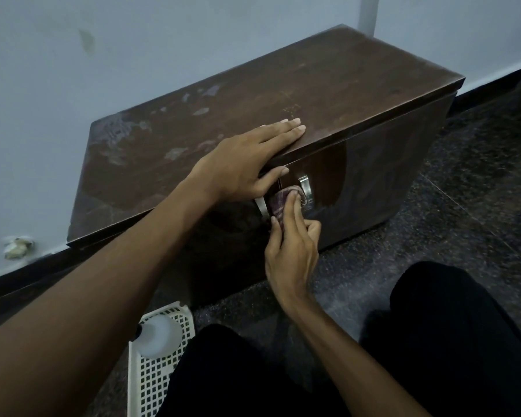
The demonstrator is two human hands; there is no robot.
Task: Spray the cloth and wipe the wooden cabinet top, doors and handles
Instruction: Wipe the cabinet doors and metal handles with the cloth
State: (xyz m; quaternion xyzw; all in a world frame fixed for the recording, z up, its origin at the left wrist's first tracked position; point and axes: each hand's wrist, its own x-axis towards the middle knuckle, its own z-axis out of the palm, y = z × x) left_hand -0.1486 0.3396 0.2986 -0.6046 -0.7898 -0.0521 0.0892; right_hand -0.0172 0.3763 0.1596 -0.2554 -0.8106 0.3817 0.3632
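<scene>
A low dark wooden cabinet (328,85) stands against the wall, its top marked with pale smears. My left hand (247,158) lies flat on the top's front edge, fingers straight, thumb hanging over the door. Below it my right hand (292,245) holds a bunched checked cloth (283,200) against the door between two metal handles. The right handle (306,188) shows beside the cloth; the left handle (261,206) is partly hidden by my left hand. A wet streak shines on the right door (358,182). A white spray bottle (158,335) lies in a basket.
The white perforated plastic basket (151,380) sits on the dark speckled floor (478,206) by my left knee. My legs in black trousers (451,326) fill the bottom right. A pale blue wall (103,55) with a dark skirting board runs behind the cabinet.
</scene>
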